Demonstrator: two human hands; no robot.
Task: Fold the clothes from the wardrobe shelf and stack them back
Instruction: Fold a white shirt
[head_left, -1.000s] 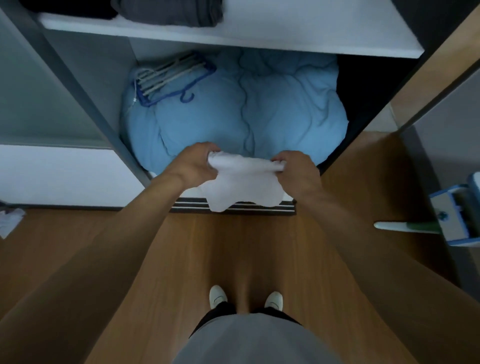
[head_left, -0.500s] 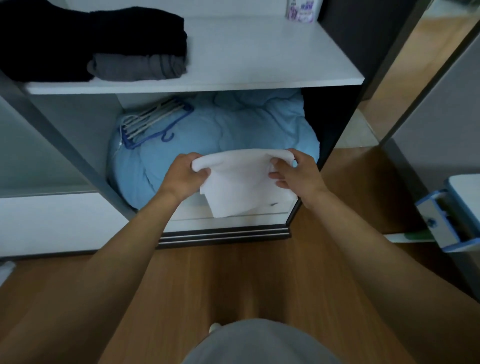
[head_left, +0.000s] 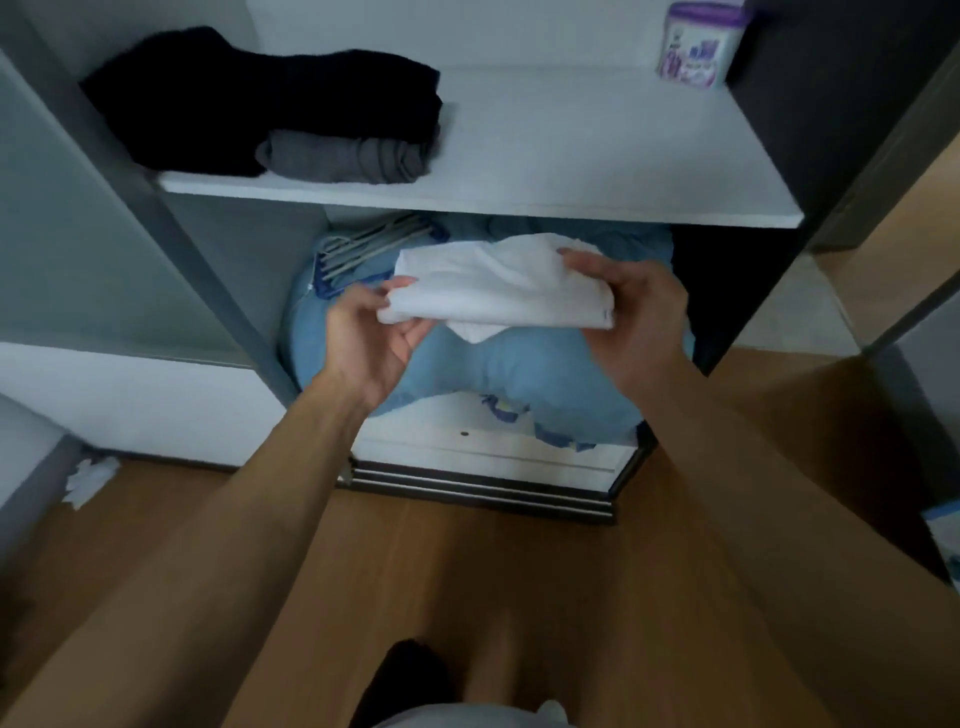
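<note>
A folded white garment (head_left: 493, 288) hangs in the air in front of the wardrobe, just below the white shelf (head_left: 597, 171). My left hand (head_left: 371, 338) holds its left end from underneath, palm up, thumb on top. My right hand (head_left: 634, 317) grips its right end, fingers curled over the fold. On the shelf's left side lies a folded black garment (head_left: 270, 98) with a folded grey garment (head_left: 348, 158) in front of it.
A purple-and-white container (head_left: 693, 47) stands at the shelf's back right. Below the shelf a light blue quilt (head_left: 519, 369) fills the compartment, with blue-and-grey hangers (head_left: 363, 249) on it. A crumpled white thing (head_left: 91, 475) lies on the wooden floor at left.
Both hands have lifted the white garment from near the floor rail up to just under the shelf, and it is now folded into a flatter bundle. The view has tilted upward.
</note>
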